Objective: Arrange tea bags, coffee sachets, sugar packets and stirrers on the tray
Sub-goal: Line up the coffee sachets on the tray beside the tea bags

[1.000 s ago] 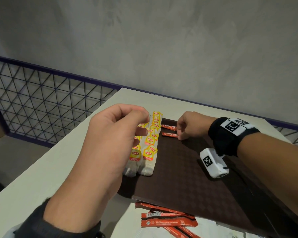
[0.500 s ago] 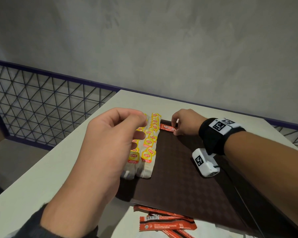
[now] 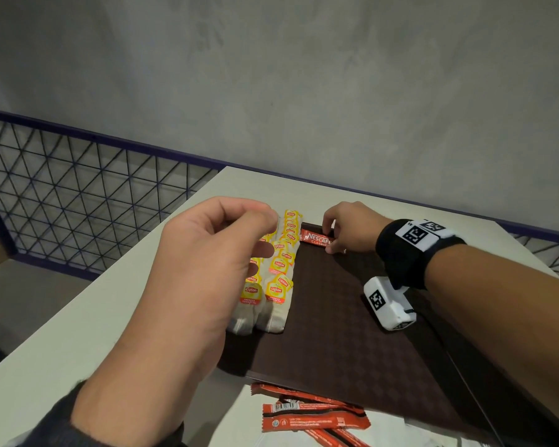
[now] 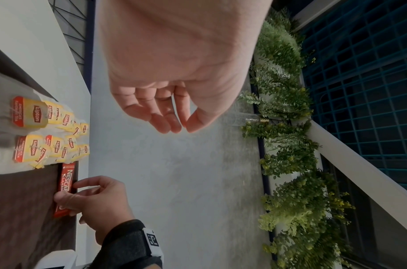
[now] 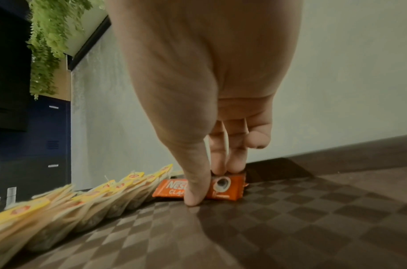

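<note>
Head view: right hand [image 3: 349, 229] pinches coffee sachet [image 3: 315, 238] lying crosswise on tray [image 3: 336, 317].

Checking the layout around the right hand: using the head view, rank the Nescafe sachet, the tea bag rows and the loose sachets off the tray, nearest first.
1. Nescafe sachet: far tray corner, pinched by the right hand.
2. Tea bag rows: along the tray's left edge.
3. Loose sachets: on the table, off the tray's near edge.

right wrist: wearing a black strap [image 3: 404, 253] with white square-code tags, a little white camera box [image 3: 388, 303] hanging underneath
left arm: wearing a dark sleeve [image 3: 62, 424]
</note>
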